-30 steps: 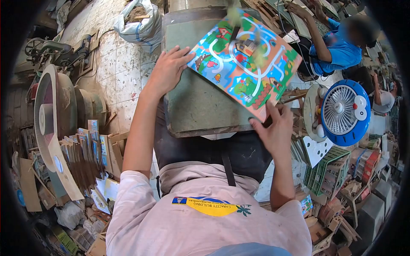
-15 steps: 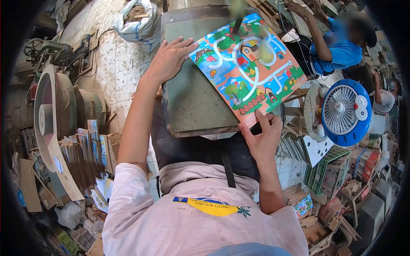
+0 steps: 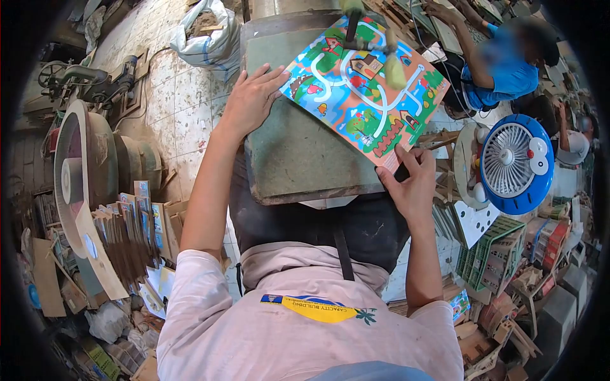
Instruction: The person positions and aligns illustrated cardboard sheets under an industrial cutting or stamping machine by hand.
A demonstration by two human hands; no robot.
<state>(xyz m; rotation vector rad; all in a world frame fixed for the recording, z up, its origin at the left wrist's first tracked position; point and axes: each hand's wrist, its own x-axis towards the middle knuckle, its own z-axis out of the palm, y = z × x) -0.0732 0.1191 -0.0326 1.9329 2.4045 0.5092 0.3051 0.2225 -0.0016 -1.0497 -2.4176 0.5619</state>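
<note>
1. Two bare hands are laid on one colourful printed board, which lies tilted across a grey-green work plate in front of the person.
2. The left hand is spread flat, fingers apart, with its fingertips pressed on the board's near-left edge; nothing is gripped, and the palm rests on the plate just behind that edge.
3. The right hand is closed on the board's lower corner: the thumb and forefinger pinch the corner, and the remaining fingers are curled below it, past the plate's edge.
4. The board is printed with white winding roads, houses and trees on blue, green and orange ground; it extends away from both sets of fingertips, toward the far side of the plate.
5. A dark upright blade or rod is seen at the board's far edge, well beyond the fingers; whether it touches the board cannot be told.
6. A blue round fan stands to the outer side of the right fingers, apart from them.
7. A stack of upright printed boards is seen on the floor, well outside the left fingers.
8. Another person in a blue shirt is seated beyond the board's far right corner.
</note>
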